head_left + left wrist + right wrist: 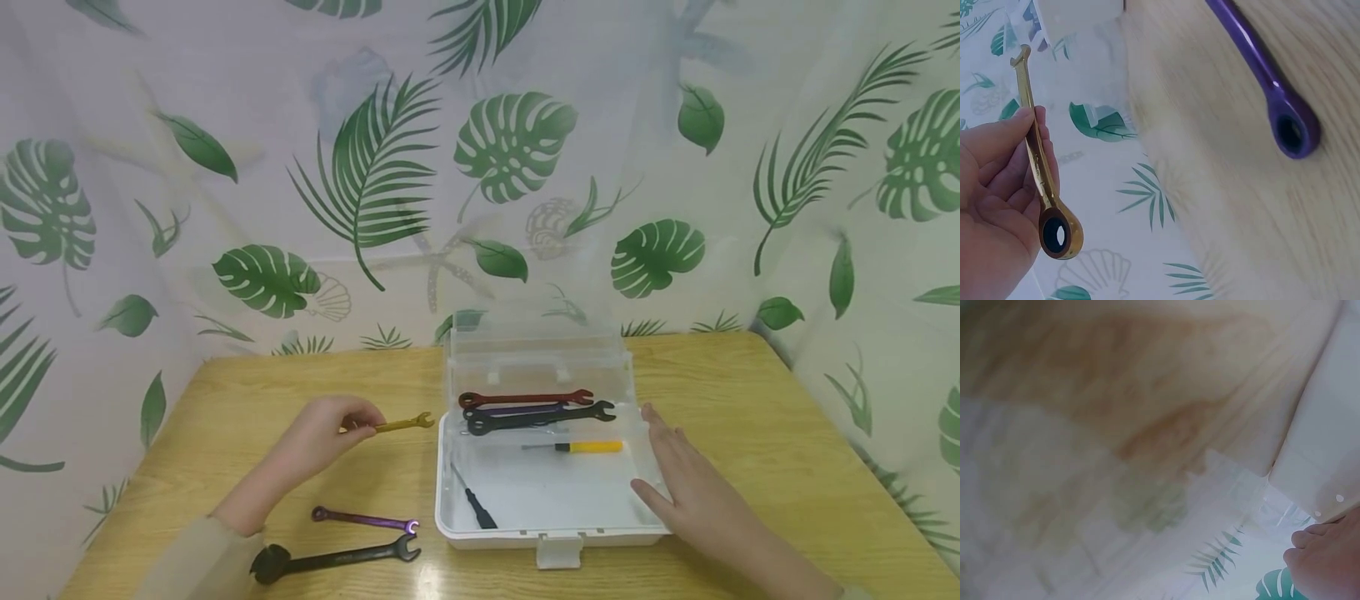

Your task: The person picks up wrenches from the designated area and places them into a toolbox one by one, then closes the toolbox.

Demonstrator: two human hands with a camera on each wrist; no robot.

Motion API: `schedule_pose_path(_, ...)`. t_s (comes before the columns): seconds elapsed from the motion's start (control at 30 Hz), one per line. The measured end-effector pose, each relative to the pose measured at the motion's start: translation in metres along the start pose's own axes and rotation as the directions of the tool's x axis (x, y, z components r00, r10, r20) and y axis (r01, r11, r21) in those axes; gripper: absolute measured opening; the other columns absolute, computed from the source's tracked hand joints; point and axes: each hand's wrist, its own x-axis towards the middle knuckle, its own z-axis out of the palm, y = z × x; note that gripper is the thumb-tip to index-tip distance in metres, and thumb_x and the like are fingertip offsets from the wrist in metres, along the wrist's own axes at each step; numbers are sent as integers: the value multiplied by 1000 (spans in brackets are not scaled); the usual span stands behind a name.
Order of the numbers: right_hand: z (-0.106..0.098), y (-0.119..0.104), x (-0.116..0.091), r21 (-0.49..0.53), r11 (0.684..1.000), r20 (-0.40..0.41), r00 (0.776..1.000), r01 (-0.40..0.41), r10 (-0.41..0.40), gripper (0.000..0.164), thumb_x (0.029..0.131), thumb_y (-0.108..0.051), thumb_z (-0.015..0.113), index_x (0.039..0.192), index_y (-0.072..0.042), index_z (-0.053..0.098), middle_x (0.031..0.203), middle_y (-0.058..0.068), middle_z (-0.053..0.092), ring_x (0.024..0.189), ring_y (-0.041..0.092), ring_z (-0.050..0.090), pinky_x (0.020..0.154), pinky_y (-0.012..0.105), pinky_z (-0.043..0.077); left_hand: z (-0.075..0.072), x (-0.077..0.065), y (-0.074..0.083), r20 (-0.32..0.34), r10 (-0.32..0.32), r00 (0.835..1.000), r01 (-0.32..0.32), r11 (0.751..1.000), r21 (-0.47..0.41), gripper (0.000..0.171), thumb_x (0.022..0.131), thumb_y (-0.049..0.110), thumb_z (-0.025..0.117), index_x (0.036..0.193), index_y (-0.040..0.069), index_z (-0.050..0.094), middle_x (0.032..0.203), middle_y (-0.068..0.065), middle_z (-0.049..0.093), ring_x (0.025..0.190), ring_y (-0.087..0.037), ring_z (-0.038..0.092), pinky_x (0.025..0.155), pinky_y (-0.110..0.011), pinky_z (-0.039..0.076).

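My left hand [318,437] pinches a gold combination wrench [405,423] between thumb and fingers, above the table left of the box. Its open end points right toward the box; the left wrist view shows its ring end [1061,230] below the palm. My right hand [693,479] rests at the right side of the white toolbox [517,542], fingers straight and thumb over the rim. Toward the back of the box lie a red wrench [525,399], a black wrench [543,417] and a purple wrench partly hidden between them. A yellow-handled screwdriver [596,447] and a black-handled screwdriver [477,508] lie inside.
A purple wrench [365,520] and a larger black wrench [341,558] lie on the wooden table [247,392] left of the box. The box's clear lid [536,333] stands raised at the back. A white latch [558,551] hangs at the front. Leaf-patterned cloth [570,75] surrounds the table.
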Motion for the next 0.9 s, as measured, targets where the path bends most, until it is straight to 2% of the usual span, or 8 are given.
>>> schedule_pose_path(0.3, 0, 0, 1, -3, 1000, 3, 1000, -4, 4, 93, 106, -40, 62, 170, -5, 5, 177, 22, 15, 154, 57, 30, 121, 74, 30, 7, 16, 16, 0, 52, 999, -52, 999, -12, 11, 97, 1, 74, 99, 10, 80, 96, -2, 80, 86, -11, 70, 78, -27, 61)
schedule_pose_path(0.57, 0, 0, 1, -6, 1000, -1, 1000, -3, 3, 93, 106, -40, 63, 170, -4, 6, 177, 22, 16, 154, 57, 31, 121, 74, 31, 14, 32, 30, -7, 91, 996, -91, 996, 15, 10, 97, 1, 74, 101, 9, 80, 100, -4, 81, 89, -15, 72, 82, -30, 62)
schedule_pose_path(0.9, 0, -1, 1, -3, 1000, -4, 1000, -3, 3, 94, 106, -40, 64, 170, -4, 6, 177, 23, 17, 154, 57, 31, 121, 74, 31, 23, 50, 48, 15, 132, 991, -132, 991, -1, 11, 97, 3, 75, 105, 8, 81, 101, -5, 81, 89, -14, 72, 82, -27, 61)
